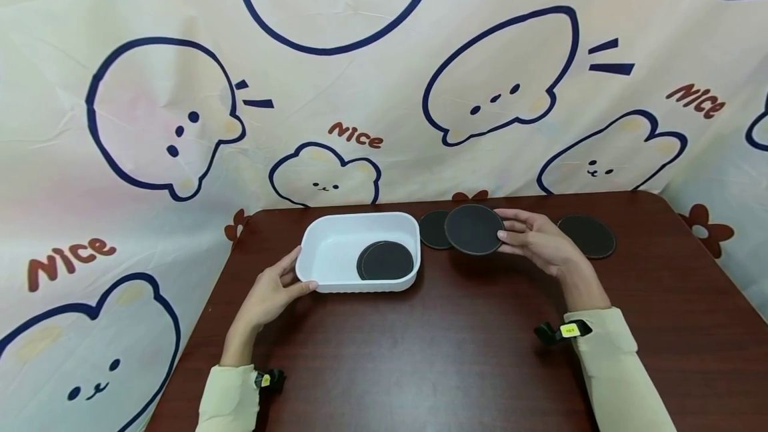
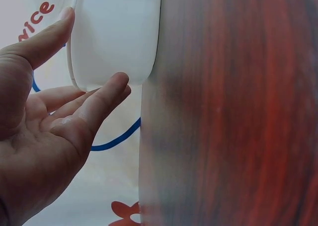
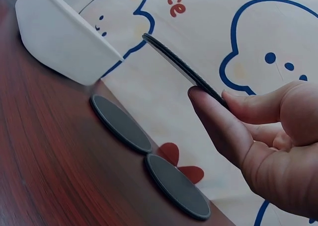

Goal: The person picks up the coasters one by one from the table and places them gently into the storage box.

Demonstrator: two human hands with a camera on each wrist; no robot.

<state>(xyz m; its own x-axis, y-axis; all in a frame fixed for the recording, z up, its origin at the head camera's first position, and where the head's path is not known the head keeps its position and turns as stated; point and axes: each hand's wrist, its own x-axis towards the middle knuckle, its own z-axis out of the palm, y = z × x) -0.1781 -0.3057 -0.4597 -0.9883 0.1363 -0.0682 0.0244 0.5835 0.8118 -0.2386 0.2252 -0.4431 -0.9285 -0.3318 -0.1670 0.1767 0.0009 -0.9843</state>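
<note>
The right hand (image 1: 540,240) has its grip clamped on the right-hand edge of a round black disc (image 1: 474,229), thumb on the upper face and fingers beneath. Being round, the disc shows no long axis of its own; seen edge-on in the right wrist view, it slants from upper left, at its free edge, down to lower right at the fingertips. It is held above the counter (image 1: 468,365), apart from it, just right of a white tub (image 1: 336,245). The left hand (image 1: 273,291) grips that tub at its left end, thumb at the near corner of the rim, fingers against the end wall. The tub's long axis runs left to right, and a pair of overlapping discs (image 1: 389,261) lies flat at its right end. Beside the tub a flat disc (image 1: 433,231) rests on the counter; the right wrist view shows another next to it, edges about meeting. A farther disc (image 1: 591,237) lies beyond the right hand. Behind stands a printed cloth (image 1: 396,99).
</note>
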